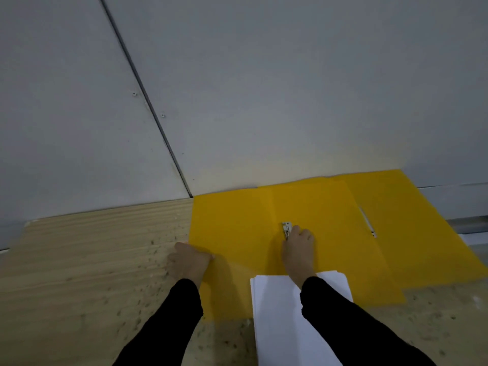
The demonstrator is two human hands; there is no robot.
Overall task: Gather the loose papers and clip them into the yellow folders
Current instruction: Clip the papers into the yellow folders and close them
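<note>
Two hands are at work on the open yellow folder [237, 233]. The right hand's [298, 241] fingertips are bunched together on the near end of the small metal clip [286, 229], which sits just right of the folder's centre crease. Whether they pinch it or only press on it is hard to tell. The left hand [188, 262] has its fingers curled down at the folder's left edge, with the thumb lying on the yellow card, so that it holds that edge against the table [79, 260].

Both forearms are in black sleeves [171, 313]. The right one crosses over the stack of white papers [277, 326]. The stack lies with its far end on the near part of the folder's right half, and the rest runs toward the person over the table. Its sheets are slightly fanned at the far left corner.

A second yellow folder [412, 233] lies partly under the first, sticking out to the right. It is open too, with a pale clip strip [367, 223] along its crease. Both folders reach back to the grey wall [264, 75] — the wooden table top is bare and speckled to the left.
</note>
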